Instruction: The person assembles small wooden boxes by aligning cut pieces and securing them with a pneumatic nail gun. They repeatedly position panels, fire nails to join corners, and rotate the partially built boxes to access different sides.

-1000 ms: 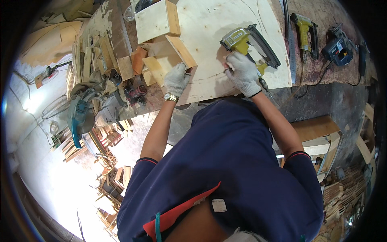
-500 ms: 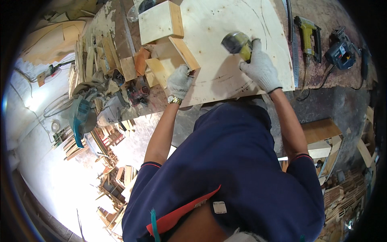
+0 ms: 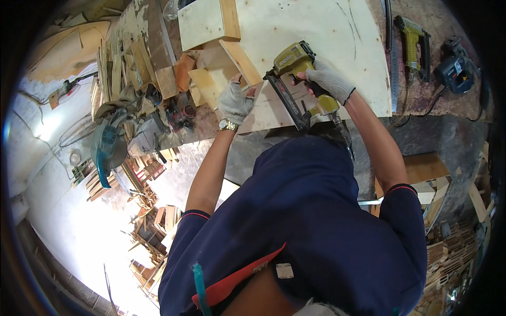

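Observation:
My right hand (image 3: pixel 329 81), in a white work glove with bare fingertips, grips the handle of a yellow-and-black nail gun (image 3: pixel 295 58). An air hose fitting hangs from the gun's lower end, and its long dark magazine slants down toward me. To the left, my gloved left hand (image 3: pixel 235 102) has thumb and forefinger spread beside the near end of a wooden strip (image 3: pixel 240 62). That strip forms one side of an open wooden box (image 3: pixel 208 79). Part of the box interior is hidden behind the hand.
A large pale plywood sheet (image 3: pixel 337 31) covers the bench. Behind the open box stands a closed-looking wooden box (image 3: pixel 200 23). A second nail gun (image 3: pixel 412 45) and a jigsaw (image 3: pixel 454 71) lie right. Wood strips (image 3: pixel 118 73), a drill (image 3: pixel 182 117) and a circular saw (image 3: pixel 109 142) are left.
The nail gun has come nearer and turned, so its side and magazine now show. My right hand moved slightly left with it. My left hand's fingers have spread at the strip's end.

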`<state>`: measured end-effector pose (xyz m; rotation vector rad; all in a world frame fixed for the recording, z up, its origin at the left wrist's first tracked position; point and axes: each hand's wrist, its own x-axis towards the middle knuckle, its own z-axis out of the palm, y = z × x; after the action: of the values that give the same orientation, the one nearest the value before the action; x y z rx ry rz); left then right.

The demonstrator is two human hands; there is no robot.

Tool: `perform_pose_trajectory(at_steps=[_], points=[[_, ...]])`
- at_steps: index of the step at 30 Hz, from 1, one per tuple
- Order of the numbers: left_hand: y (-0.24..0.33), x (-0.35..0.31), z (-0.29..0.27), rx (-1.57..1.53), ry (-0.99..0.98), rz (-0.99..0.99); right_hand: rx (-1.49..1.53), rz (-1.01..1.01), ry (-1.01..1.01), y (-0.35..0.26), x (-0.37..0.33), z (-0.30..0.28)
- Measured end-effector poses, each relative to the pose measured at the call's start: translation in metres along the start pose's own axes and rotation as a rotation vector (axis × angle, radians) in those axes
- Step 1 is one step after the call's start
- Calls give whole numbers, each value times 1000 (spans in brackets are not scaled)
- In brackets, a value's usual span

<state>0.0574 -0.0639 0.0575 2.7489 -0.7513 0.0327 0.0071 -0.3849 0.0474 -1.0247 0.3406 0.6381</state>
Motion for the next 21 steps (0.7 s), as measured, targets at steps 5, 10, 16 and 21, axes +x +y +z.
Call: perform_pose_trajectory(at_steps=[5,10,16,21], points=[[-1,-2,2,14,14,-8,56,39,-46,20,16,2],[2,1,-1,14,10,0,35,41,-34,15,16,4],[0,-1,0,52,-5,-1,45,16,-32,14,12,4],[3,-1,-4,59,-54,-34,100,-7,-51,4,3,6]])
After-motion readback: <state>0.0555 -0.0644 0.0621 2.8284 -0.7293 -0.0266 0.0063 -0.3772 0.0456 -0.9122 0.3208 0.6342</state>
